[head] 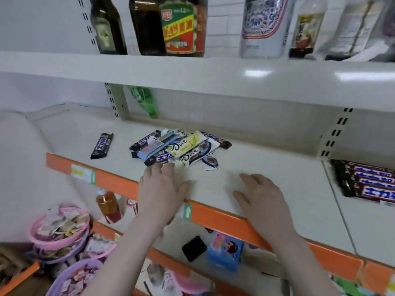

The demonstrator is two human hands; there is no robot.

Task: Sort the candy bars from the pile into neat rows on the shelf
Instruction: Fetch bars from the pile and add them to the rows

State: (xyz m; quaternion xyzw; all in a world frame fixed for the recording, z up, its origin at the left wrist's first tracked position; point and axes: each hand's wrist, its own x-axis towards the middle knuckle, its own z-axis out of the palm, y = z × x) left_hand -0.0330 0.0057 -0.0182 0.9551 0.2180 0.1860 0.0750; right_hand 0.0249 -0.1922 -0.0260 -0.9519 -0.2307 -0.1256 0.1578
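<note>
A loose pile of candy bars (179, 147), dark wrappers mixed with white and pale ones, lies in the middle of the white shelf (267, 167). One dark bar (102, 145) lies alone to the pile's left. A neat row of dark bars (367, 180) sits at the right edge. My left hand (161, 186) lies flat on the shelf, its fingertips just short of the pile's front edge. My right hand (260, 196) rests flat on the shelf to the right, apart from the pile. Neither hand holds anything.
Bottles (171, 26) stand on the shelf above, which overhangs the working shelf. A green bottle (144, 101) lies at the back. Below, pink and purple baskets of sweets (59, 229), a tea bottle (108, 206), a black item (194, 248) and a blue pack (225, 251) sit on lower shelves.
</note>
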